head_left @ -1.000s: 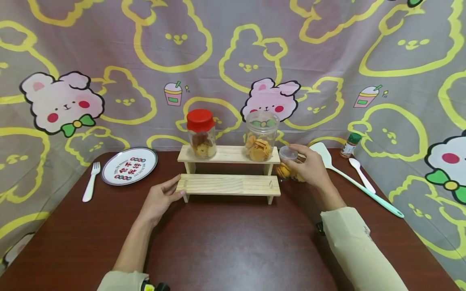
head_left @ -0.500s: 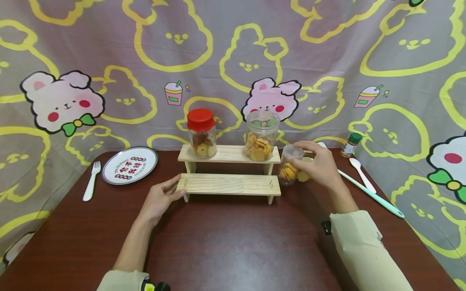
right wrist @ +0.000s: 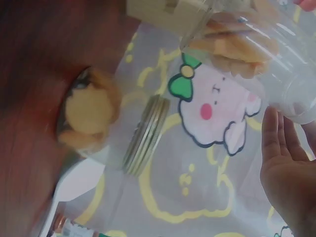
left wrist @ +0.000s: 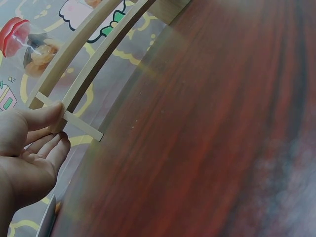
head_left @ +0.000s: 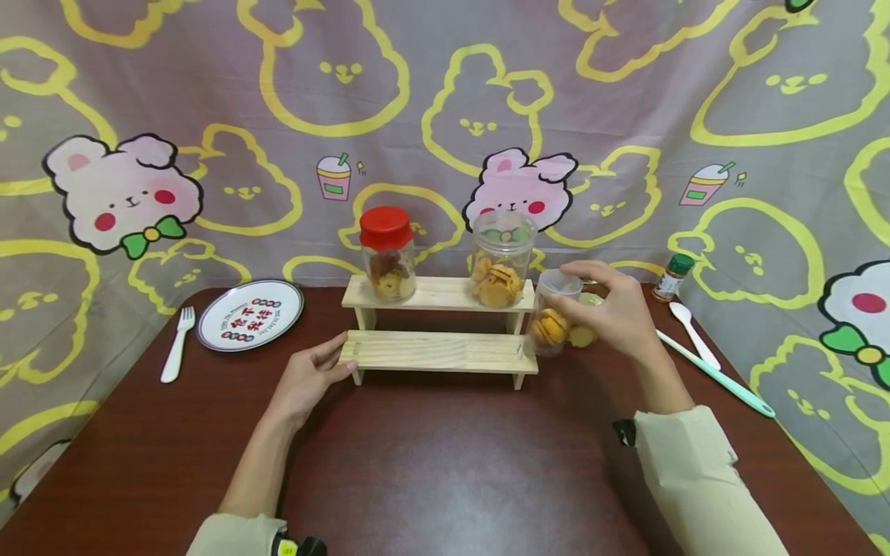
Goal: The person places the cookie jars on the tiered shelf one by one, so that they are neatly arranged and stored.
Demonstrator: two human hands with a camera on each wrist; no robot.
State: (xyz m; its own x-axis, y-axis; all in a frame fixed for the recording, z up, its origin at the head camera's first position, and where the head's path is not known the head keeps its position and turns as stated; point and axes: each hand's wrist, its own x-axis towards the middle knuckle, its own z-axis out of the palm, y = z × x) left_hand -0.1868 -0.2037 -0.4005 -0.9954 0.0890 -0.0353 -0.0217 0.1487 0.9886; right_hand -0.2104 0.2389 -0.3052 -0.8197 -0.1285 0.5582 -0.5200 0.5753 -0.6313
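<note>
My right hand point(head_left: 612, 313) grips a clear lidded jar of cookies point(head_left: 551, 327) near its top, beside the rack's right end. In the right wrist view this jar point(right wrist: 237, 47) is tilted across the frame, my fingers at its lid end. Just behind it stands another cookie jar point(head_left: 582, 335), partly hidden; its gold lid point(right wrist: 147, 136) shows in the right wrist view. My left hand point(head_left: 306, 382) pinches the left end of the two-step wooden rack's lower shelf point(head_left: 438, 351), thumb above and fingers below, as the left wrist view shows of that hand point(left wrist: 34, 153).
On the upper shelf point(head_left: 441, 293) stand a red-lidded jar point(head_left: 388, 255) and a clear-lidded cookie jar point(head_left: 501, 262). A plate point(head_left: 250, 315) and fork point(head_left: 177, 344) lie left. Right are a spatula point(head_left: 719, 378), its head hidden, a spoon point(head_left: 695, 336) and a green-capped bottle point(head_left: 673, 276).
My right hand has shifted right and slightly up with its jar, which shows more fully now. It covers the spatula's head. My left hand keeps its hold on the rack.
</note>
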